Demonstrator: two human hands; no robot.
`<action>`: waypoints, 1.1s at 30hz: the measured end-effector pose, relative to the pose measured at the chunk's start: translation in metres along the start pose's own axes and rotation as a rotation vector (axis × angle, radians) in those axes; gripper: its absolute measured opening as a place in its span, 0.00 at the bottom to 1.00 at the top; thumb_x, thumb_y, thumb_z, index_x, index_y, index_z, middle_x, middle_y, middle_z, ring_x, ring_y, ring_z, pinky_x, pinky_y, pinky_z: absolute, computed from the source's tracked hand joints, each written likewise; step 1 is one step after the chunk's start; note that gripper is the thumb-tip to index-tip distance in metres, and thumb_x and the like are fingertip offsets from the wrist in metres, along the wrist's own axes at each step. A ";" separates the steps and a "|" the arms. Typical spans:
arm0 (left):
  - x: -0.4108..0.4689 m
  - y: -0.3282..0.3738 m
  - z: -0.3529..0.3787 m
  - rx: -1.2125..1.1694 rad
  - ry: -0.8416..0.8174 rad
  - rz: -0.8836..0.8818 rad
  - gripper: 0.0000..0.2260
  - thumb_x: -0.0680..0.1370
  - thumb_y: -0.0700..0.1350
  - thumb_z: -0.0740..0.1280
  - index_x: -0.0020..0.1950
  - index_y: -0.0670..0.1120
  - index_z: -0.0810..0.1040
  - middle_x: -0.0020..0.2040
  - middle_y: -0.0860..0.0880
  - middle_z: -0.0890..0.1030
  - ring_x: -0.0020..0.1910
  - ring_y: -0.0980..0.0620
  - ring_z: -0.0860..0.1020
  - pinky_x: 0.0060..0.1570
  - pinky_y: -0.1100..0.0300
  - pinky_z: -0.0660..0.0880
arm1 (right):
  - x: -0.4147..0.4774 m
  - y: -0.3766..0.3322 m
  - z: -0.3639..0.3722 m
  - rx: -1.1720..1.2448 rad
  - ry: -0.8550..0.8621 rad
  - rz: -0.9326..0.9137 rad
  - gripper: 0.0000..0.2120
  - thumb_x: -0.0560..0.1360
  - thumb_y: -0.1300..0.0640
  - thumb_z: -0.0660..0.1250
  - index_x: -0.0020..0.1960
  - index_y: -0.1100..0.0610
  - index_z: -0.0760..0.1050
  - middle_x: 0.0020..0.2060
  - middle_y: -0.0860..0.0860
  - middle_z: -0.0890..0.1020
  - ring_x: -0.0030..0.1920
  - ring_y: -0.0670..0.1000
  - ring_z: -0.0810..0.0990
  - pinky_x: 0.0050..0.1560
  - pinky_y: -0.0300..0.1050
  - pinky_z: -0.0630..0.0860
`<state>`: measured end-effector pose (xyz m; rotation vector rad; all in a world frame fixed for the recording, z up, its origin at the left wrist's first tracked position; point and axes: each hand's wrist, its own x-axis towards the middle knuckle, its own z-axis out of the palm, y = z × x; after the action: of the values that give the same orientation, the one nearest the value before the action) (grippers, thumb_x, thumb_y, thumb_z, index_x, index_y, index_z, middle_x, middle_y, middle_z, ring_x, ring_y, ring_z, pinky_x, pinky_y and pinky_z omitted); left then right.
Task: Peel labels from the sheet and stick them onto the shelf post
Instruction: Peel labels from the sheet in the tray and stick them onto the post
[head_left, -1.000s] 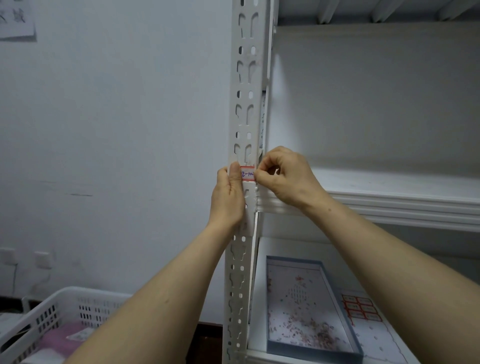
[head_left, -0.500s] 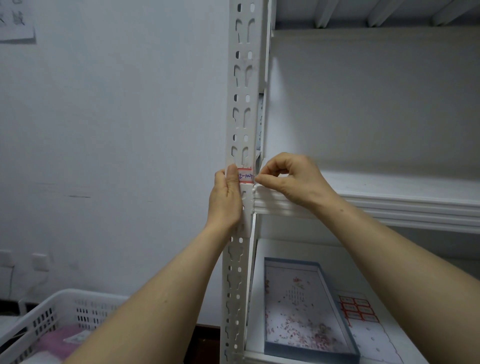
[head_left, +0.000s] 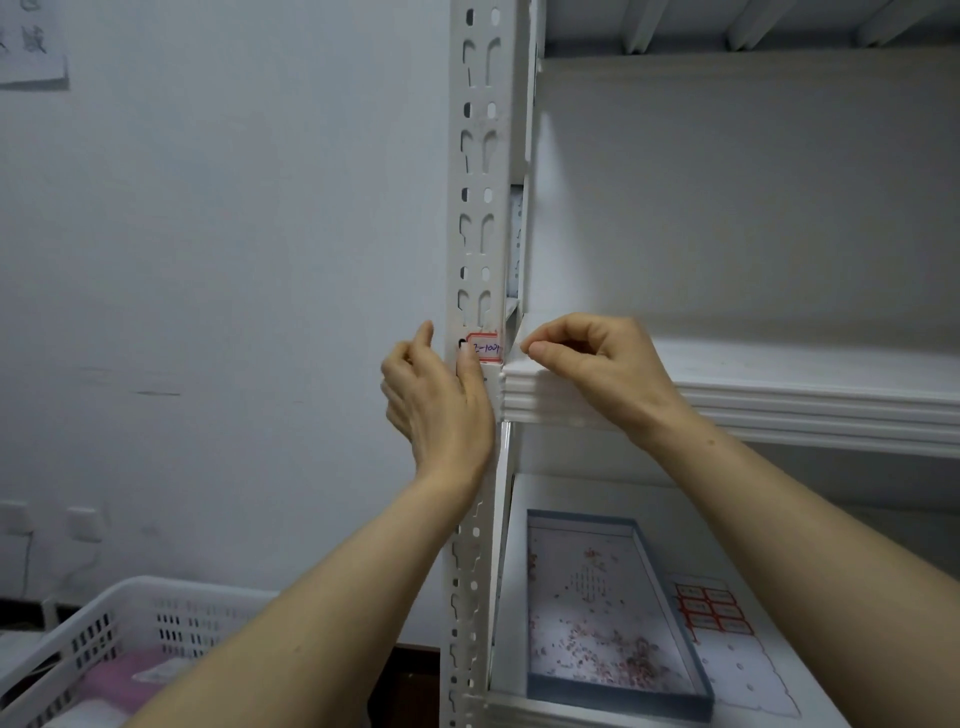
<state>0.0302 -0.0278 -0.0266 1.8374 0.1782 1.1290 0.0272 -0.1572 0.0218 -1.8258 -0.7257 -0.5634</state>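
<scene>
A red-bordered label (head_left: 485, 347) with handwriting sits on the white perforated shelf post (head_left: 480, 156), level with the middle shelf. My left hand (head_left: 436, 410) is at the post's left side, its thumb pressing the label's left end and its fingers pointing up beside the post. My right hand (head_left: 597, 369) hovers just right of the post above the shelf corner, thumb and forefinger curled together, a small gap away from the label. The label sheet (head_left: 714, 616), with several red-bordered labels on it, lies on the lower shelf at the right.
The middle shelf board (head_left: 753, 400) runs right from the post. A shallow blue-rimmed box (head_left: 618, 699) holding small pinkish bits lies on the lower shelf beside the sheet. A white slotted basket (head_left: 130, 613) stands at the lower left, against a wall with sockets (head_left: 83, 525).
My right hand has let go of the label's right end and drawn slightly right. My left thumb has slid down to the label's left end, uncovering most of it.
</scene>
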 end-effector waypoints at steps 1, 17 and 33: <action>-0.007 0.001 -0.002 -0.051 0.046 0.114 0.20 0.81 0.49 0.58 0.71 0.45 0.66 0.65 0.46 0.65 0.65 0.49 0.64 0.63 0.58 0.59 | -0.002 -0.002 -0.001 0.031 -0.009 0.026 0.04 0.74 0.63 0.68 0.43 0.58 0.82 0.35 0.48 0.81 0.34 0.40 0.75 0.39 0.31 0.71; -0.024 0.017 -0.007 -0.286 -0.172 0.560 0.11 0.70 0.42 0.73 0.51 0.43 0.84 0.38 0.54 0.76 0.37 0.66 0.73 0.39 0.76 0.69 | -0.031 -0.008 -0.018 0.668 -0.057 0.687 0.07 0.73 0.66 0.62 0.37 0.61 0.75 0.28 0.54 0.76 0.27 0.47 0.67 0.18 0.36 0.60; -0.013 0.037 -0.013 -0.134 -0.209 0.763 0.05 0.71 0.40 0.69 0.43 0.41 0.84 0.37 0.53 0.76 0.36 0.68 0.72 0.38 0.78 0.66 | -0.034 -0.013 -0.027 1.114 -0.061 0.859 0.08 0.63 0.66 0.69 0.42 0.64 0.76 0.32 0.56 0.80 0.29 0.43 0.65 0.21 0.29 0.64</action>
<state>0.0013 -0.0471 -0.0051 1.9294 -0.7615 1.3864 -0.0070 -0.1860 0.0166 -0.9192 -0.1362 0.4246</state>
